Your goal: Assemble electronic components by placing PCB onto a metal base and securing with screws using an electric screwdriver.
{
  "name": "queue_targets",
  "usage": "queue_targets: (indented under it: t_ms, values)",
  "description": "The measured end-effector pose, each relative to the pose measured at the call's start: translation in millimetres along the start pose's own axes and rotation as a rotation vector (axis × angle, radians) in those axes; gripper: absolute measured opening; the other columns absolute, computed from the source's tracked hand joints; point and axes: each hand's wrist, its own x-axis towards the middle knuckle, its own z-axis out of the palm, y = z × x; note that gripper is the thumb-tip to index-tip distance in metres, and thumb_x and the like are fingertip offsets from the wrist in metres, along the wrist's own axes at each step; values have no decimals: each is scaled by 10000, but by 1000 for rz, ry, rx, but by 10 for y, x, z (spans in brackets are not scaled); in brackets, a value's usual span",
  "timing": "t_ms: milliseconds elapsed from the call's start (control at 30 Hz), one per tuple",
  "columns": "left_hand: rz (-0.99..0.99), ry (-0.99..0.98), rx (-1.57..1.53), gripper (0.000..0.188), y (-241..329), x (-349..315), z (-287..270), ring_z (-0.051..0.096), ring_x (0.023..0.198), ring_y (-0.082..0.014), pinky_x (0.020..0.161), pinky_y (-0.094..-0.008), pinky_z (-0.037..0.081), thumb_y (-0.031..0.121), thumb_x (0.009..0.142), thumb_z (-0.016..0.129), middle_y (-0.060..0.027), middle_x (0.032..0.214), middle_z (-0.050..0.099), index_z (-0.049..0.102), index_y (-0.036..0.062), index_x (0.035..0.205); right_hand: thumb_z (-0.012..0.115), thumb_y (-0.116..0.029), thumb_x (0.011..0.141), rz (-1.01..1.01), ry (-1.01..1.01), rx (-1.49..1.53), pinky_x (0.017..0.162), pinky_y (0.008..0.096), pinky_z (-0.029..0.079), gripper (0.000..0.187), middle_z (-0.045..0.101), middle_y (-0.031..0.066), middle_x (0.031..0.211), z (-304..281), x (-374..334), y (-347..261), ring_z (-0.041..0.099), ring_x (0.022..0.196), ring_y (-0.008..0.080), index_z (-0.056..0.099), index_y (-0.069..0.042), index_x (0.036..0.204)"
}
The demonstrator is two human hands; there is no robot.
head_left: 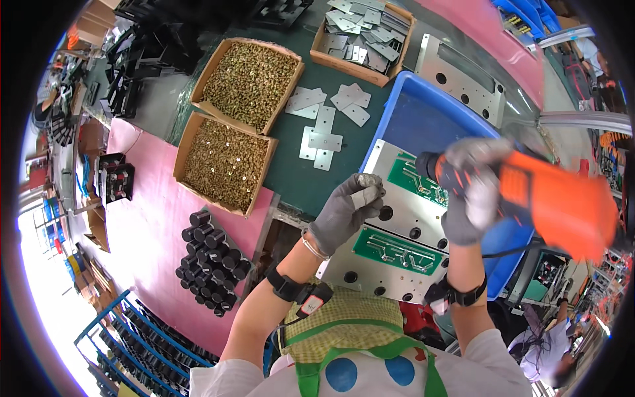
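My right hand (pixel 473 185), in a grey glove, is wrapped round an orange corded power tool (pixel 562 205), blurred by motion. Its black nose (pixel 428 165) is over a green circuit board (pixel 409 177) on the farther metal panel (pixel 397 215). My left hand (pixel 349 206), also gloved, hovers at that panel's left edge with thumb and fingers pinched together. Whatever sits in the pinch is hidden. Closer to my body lies a second metal panel (pixel 336 264) bearing another green circuit board (pixel 397 250). Both panels rest across a blue bin (pixel 390 106).
Two cardboard boxes of small brassy parts (pixel 286 99) (pixel 206 198) stand left of centre. Loose metal plates (pixel 324 141) lie beside them, below a box of similar plates (pixel 347 70). Black cylinders (pixel 211 261) cluster on the pink surface. Another metal panel (pixel 456 69) is beyond the bin.
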Motion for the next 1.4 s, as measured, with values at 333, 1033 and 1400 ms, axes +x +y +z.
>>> queue_targets:
  t_ms: [333, 1033, 1400]
  values:
    - [-68, -234, -138, 308, -2, -111, 157, 359, 519, -81, 492, -208, 326, 369, 860, 546, 3, 690, 482, 546, 62, 890, 696, -299, 742, -322, -350, 288, 502, 212, 427, 343, 482, 20, 672, -102, -168, -659, 485, 563, 112, 470, -49, 804]
    - [-109, 178, 268, 474, -141, -24, 75, 565, 646, -98, 528, -195, 447, 391, 949, 336, -73, 827, 620, 550, -19, 1055, 622, -35, 752, -165, -53, 160, 590, 280, 495, 182, 561, 128, 742, -300, -275, -35, 559, 597, 183, 518, 38, 882]
    - [-115, 134, 259, 463, -126, -16, -20, 573, 661, -102, 545, -197, 454, 361, 952, 330, -93, 852, 622, 520, -36, 1099, 659, -124, 767, -164, -23, -28, 574, 330, 477, 344, 529, 81, 706, -163, -320, 11, 534, 607, 183, 431, -24, 1004]
